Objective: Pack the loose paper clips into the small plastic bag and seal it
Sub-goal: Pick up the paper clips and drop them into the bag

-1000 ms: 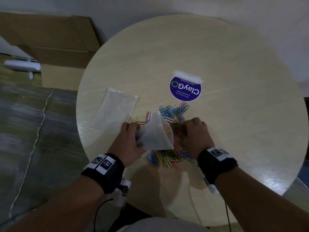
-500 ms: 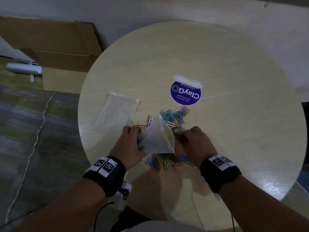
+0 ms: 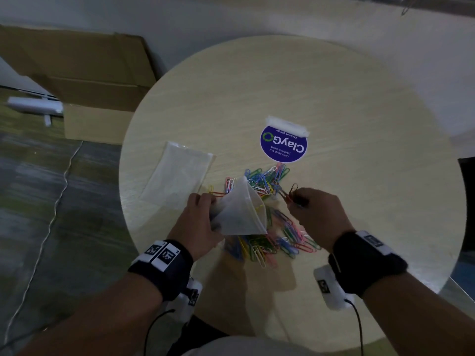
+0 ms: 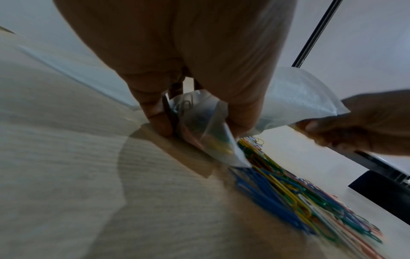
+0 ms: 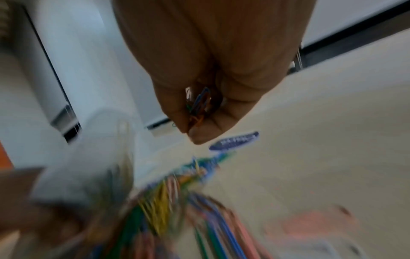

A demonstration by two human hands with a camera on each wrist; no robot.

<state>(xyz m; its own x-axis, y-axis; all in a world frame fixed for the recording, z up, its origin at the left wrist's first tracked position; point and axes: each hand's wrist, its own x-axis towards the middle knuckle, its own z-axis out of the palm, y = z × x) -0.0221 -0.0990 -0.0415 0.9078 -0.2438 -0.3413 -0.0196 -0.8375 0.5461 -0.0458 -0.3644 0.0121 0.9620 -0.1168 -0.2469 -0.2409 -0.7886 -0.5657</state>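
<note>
worktop [image 3: 347, 98]: round, pale wood grain, dim light; near edge in shadow under the arms.
left hand [image 3: 198, 222]: fingers [image 4: 155, 112] curled round the small plastic bag [image 3: 241, 211], fingertips down on the worktop; bag mouth gapes toward the right hand, a few clips already inside.
right hand [image 3: 318, 214]: fingers [image 5: 175, 112] pinch a bunch of clips [image 5: 199, 103], lifted off the worktop, just right of the bag mouth.
paper clips [image 3: 277, 242]: loose multicolour heap on the worktop, under & between both hands, spreading beyond the fingertips twd the sticker.
sticker [image 3: 284, 145]: round, blue, "ClayGo", white tape on its far edge; beyond the fingertips, past the heap.
spare bag [image 3: 180, 176]: flat, clear, beyond & left of the left fingers.
room: grey floor [image 3: 51, 214] w/ a thin white cable [image 3: 55, 217]; cardboard boxes [image 3: 84, 73] far left by a pale wall [image 3: 231, 16].
</note>
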